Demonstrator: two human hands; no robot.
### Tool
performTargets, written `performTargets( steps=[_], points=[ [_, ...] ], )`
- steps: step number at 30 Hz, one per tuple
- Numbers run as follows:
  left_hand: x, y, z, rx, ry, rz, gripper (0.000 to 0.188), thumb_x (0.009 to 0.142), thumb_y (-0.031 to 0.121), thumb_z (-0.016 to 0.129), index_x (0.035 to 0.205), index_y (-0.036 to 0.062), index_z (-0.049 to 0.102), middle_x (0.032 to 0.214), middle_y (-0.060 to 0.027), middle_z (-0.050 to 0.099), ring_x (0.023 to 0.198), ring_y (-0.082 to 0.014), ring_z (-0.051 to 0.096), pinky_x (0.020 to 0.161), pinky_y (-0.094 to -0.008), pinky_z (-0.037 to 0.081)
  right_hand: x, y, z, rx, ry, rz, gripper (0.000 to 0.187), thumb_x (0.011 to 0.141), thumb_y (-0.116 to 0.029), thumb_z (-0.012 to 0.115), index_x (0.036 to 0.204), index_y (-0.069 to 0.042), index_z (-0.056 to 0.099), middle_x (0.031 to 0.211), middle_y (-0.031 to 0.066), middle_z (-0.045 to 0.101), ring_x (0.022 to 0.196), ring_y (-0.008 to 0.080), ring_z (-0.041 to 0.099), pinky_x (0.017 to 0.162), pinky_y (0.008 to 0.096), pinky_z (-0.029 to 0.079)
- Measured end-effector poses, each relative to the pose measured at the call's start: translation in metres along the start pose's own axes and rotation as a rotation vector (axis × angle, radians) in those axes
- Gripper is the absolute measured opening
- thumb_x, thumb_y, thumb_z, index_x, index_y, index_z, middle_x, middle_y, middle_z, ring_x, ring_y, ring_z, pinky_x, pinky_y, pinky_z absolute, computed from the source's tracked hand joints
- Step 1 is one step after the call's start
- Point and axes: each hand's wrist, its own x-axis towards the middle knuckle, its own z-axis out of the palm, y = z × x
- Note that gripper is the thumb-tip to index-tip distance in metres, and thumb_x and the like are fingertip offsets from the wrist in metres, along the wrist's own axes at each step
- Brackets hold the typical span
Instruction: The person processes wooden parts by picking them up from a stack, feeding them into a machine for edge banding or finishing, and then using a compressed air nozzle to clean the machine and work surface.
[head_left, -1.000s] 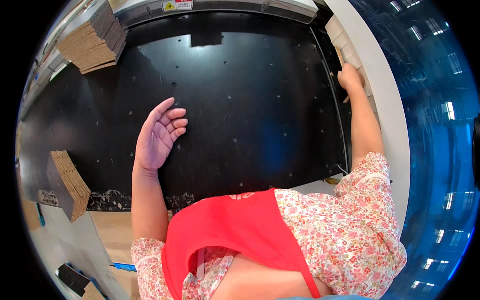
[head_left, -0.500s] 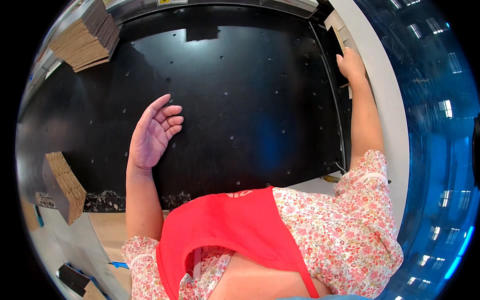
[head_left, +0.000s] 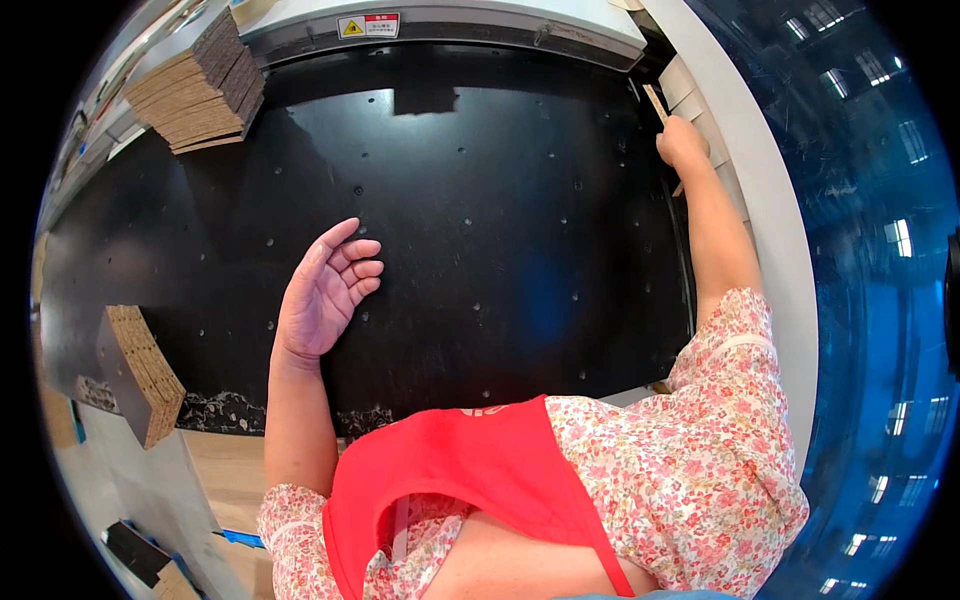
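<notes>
My left hand (head_left: 322, 292) hovers palm up over the black table (head_left: 480, 230), fingers loosely curled and holding nothing. My right hand (head_left: 682, 145) reaches to the table's far right edge and grips a thin flat cardboard piece (head_left: 657, 105) standing on edge. That piece comes from a row of pale cardboard pieces (head_left: 690, 90) lined up along the right side, beside a white ledge (head_left: 770, 200).
A stack of flattened cardboard (head_left: 195, 85) lies at the table's back left. A second cardboard stack (head_left: 140, 370) sits at the near left edge. A grey machine housing with a warning sticker (head_left: 440, 22) runs along the back. Blue windows curve along the right.
My right hand has lifted a cardboard piece out from the row and drawn it slightly left. My left hand has barely shifted.
</notes>
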Motion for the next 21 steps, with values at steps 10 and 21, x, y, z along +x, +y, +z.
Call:
performTargets(
  steps=[10,21],
  points=[
    [-0.001,0.000,-0.001,-0.017,-0.018,0.016,0.058,0.102,0.036,0.047,0.146,0.0001,0.036,0.128,-0.0166,0.058,0.108,-0.0241,0.061,0.094,-0.0362,0.051,-0.132,-0.069,0.032,0.038,0.371,-0.488,0.014,0.087,-0.023,0.067,0.094,-0.012,0.067,0.107,0.0062,0.065,0.102,0.0273,0.063,0.081,0.0426,0.054],
    [0.002,-0.007,-0.006,0.317,0.324,0.470,0.028,0.101,0.013,0.052,0.126,0.0005,0.057,0.106,-0.0102,0.067,0.092,-0.0159,0.064,0.083,-0.0305,0.053,-0.190,-0.073,0.063,0.318,0.495,-0.403,0.008,0.081,-0.010,0.066,0.086,-0.009,0.072,0.127,0.0008,0.062,0.111,0.0234,0.057,0.087,0.0359,0.056]
  ],
)
